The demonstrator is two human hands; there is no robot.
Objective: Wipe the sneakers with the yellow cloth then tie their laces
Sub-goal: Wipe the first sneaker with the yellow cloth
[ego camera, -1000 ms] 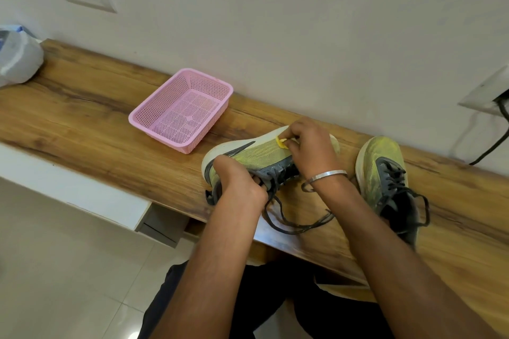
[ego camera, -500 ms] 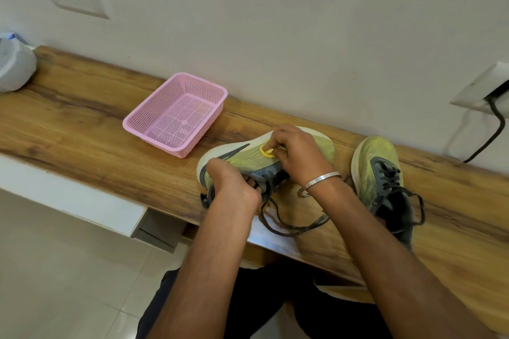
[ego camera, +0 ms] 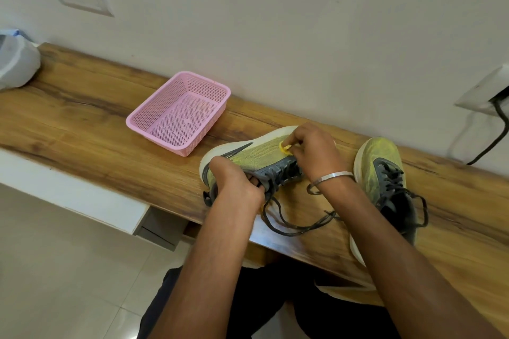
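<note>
A yellow-green sneaker (ego camera: 256, 153) with a white sole and dark laces lies tipped on its side on the wooden shelf (ego camera: 82, 129). My left hand (ego camera: 237, 181) grips its heel end. My right hand (ego camera: 311, 151) pinches a small bunched yellow cloth (ego camera: 285, 148) and holds it against the sneaker's upper near the toe. Most of the cloth is hidden inside the fingers. The sneaker's loose laces (ego camera: 292, 223) trail over the shelf's front edge. A second matching sneaker (ego camera: 382, 173) stands upright to the right, partly behind my right forearm, its laces loose.
A pink mesh basket (ego camera: 179, 113) stands at the back of the shelf, left of the sneakers. A white plastic jug (ego camera: 15, 63) sits at the far left end. A wall socket with a black cable (ego camera: 493, 129) is at the right.
My right hand has slid the cloth along the sneaker's upper, first toward the heel and then back toward the toe. My left hand keeps its hold on the heel.
</note>
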